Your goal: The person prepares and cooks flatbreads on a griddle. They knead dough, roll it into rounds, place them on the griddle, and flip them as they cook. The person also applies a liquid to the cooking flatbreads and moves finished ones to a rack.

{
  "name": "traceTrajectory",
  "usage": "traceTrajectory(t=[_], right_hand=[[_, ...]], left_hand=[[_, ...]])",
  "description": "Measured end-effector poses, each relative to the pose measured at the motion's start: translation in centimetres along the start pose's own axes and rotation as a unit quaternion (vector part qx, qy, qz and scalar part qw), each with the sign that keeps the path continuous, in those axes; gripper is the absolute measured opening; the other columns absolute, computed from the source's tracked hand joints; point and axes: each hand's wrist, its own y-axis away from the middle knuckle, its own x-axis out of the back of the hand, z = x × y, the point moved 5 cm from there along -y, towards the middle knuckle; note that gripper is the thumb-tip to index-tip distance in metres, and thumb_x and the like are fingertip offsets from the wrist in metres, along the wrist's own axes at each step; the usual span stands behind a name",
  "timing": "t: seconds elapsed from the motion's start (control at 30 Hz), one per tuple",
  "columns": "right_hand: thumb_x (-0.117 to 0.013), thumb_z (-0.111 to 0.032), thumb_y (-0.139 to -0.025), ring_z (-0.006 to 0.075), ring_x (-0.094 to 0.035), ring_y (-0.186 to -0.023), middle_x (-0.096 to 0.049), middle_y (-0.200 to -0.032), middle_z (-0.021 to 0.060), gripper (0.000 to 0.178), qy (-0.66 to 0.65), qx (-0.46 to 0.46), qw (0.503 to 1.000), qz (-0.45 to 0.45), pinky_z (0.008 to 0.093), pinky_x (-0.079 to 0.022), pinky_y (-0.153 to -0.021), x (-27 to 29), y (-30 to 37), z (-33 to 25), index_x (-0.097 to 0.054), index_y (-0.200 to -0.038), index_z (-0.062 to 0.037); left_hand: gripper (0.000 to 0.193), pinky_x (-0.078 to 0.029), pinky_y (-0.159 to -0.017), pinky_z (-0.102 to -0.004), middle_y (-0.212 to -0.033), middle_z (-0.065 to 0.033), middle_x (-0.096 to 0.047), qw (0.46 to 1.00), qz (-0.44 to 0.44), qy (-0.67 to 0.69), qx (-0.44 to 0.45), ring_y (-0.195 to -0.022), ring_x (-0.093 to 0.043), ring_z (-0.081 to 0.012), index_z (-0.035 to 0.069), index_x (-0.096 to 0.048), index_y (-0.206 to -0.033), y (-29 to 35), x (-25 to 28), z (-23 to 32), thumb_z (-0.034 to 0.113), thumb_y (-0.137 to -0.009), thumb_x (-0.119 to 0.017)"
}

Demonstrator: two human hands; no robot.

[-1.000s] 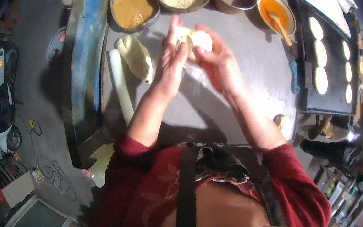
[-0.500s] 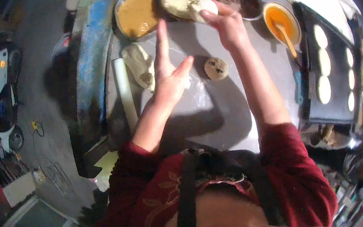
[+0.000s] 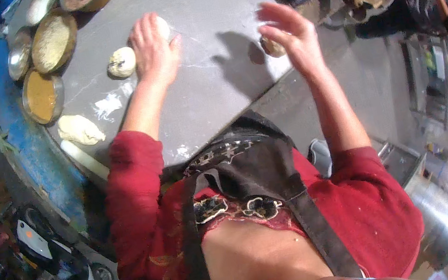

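Pale dough round [image 3: 163, 28] partly covered by flat, open left hand [image 3: 154, 55]; brownish ball [image 3: 273, 47] at right, under right hand [image 3: 294, 34], fingers parted, contact unclear. Light, even pressure advised.

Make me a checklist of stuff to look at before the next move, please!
1. Bare left hand straight-fingered, palm down over the flat grey table: ok.
2. Whitish round dough piece beside its fingers, gripped or loose: cannot tell; the hand hides part.
3. Round cream dough ball with dark specks resting on the table: ok.
4. Bare right hand apart from the small brownish round thing: cannot tell; they overlap in this view.
5. Brownish round thing well away from the table's edge: not ok, it sits near it.
6. White rod-shaped rolling pin fully visible: not ok, the red sleeve covers one end.
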Motion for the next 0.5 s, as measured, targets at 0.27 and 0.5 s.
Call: traceTrajectory(t=[0.27, 0.5], right_hand=[[-0.065, 0.0, -0.068, 0.0161, -0.06, -0.093, -0.062, -0.099, 0.0038, 0.037, 0.219, 0.098, 0.97, -0.043, 0.0297, -0.051, -0.077, 0.9, 1.0, 1.5, -0.065, -0.104, -0.008], [-0.07, -0.03, -0.082, 0.0266, -0.056, -0.111, -0.055, -0.119, 0.0118, 0.049, 0.208, 0.18, 0.949, -0.153, 0.0376, -0.049, -0.091, -8.3, 1.2, -1.0, -0.058, -0.125, -0.0103]], left_hand=[[0.052, -0.02, -0.113, -0.0444, -0.142, -0.0184, -0.037, 0.983, 0.087, 0.152, -0.046, -0.137, -0.025, -0.0321, 0.003, -0.036, -0.139, -0.8, 0.5, -1.1, 0.032, -0.097, -0.046], [0.022, -0.046, -0.091, -0.0415, -0.112, -0.0173, -0.061, 0.906, 0.207, 0.361, -0.07, -0.104, -0.059, -0.031, 0.001, -0.065, -0.1, 6.5, 3.1, 2.7, 0.014, -0.094, -0.048]])
